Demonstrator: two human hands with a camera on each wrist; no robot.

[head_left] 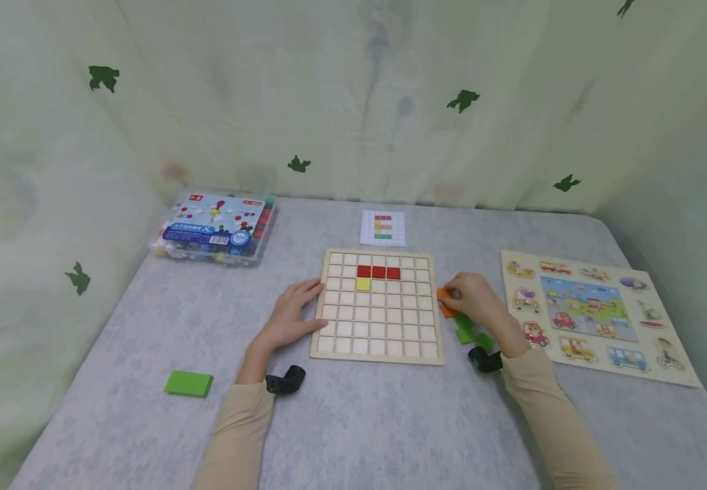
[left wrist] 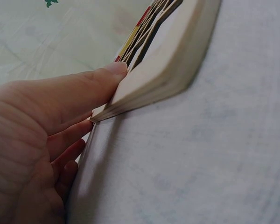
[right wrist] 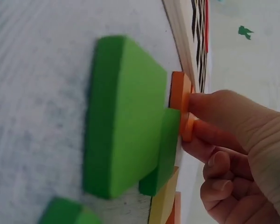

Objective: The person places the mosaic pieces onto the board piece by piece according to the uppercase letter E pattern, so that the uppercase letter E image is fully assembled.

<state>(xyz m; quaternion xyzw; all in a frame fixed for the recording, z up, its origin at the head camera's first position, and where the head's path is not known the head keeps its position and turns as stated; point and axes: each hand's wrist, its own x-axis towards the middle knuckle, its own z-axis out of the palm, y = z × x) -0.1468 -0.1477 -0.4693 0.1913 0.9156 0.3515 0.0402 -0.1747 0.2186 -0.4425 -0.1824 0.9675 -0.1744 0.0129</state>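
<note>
A wooden grid board [head_left: 377,359] lies in the middle of the table, with red tiles [head_left: 378,273] in a row and one yellow tile [head_left: 363,284] below the leftmost red one. My left hand [head_left: 292,314] rests at the board's left edge; in the left wrist view its thumb [left wrist: 79,91] lies on the rim. Just right of the board, my right hand [head_left: 475,299] pinches an orange tile [right wrist: 178,91] between thumb and fingers. Another orange tile [head_left: 448,311] lies below it. Several green tiles [head_left: 465,335] are scattered nearer me. A yellow tile [right wrist: 163,200] shows partly hidden in the right wrist view.
Behind the board lies a card [head_left: 399,235] printed with a coloured pattern. A picture puzzle board [head_left: 598,361] sits at the right. At the back left is a clear plastic box [head_left: 218,228] of coloured parts. A green block [head_left: 188,384] lies front left.
</note>
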